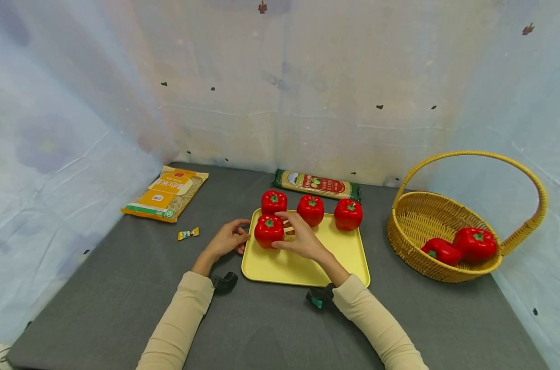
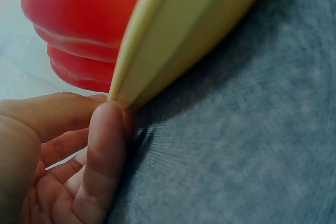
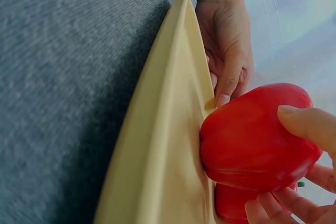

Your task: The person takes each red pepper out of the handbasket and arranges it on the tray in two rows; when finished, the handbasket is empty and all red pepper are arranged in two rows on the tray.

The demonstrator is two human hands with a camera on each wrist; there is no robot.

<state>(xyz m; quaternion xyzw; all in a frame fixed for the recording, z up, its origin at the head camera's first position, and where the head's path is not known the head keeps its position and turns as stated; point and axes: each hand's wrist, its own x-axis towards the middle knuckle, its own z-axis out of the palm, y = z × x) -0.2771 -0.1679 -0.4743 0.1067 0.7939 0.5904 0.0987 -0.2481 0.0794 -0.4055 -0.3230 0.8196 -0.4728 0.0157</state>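
Observation:
A red bell pepper (image 1: 268, 235) with a green stem stands over the left part of a yellow tray (image 1: 303, 268). My right hand (image 1: 304, 240) holds it from the right; in the right wrist view the thumb (image 3: 302, 121) lies on one side and the other fingers curl round the far side. At the tray's left edge, my left hand (image 1: 226, 239) pinches the rim between thumb and fingers, seen close up in the left wrist view. Three more bell peppers stand along the tray's far side: left (image 1: 274, 201), middle (image 1: 310, 211) and right (image 1: 348, 216).
At the right stands a yellow wicker basket (image 1: 400, 241) with a tall handle, holding a large bell pepper (image 1: 474, 245) and another red pepper (image 1: 439, 252). Behind the tray lies a pasta pack (image 1: 319, 185). An orange grain bag (image 1: 166, 195) and a small wrapped snack (image 1: 188, 234) lie left.

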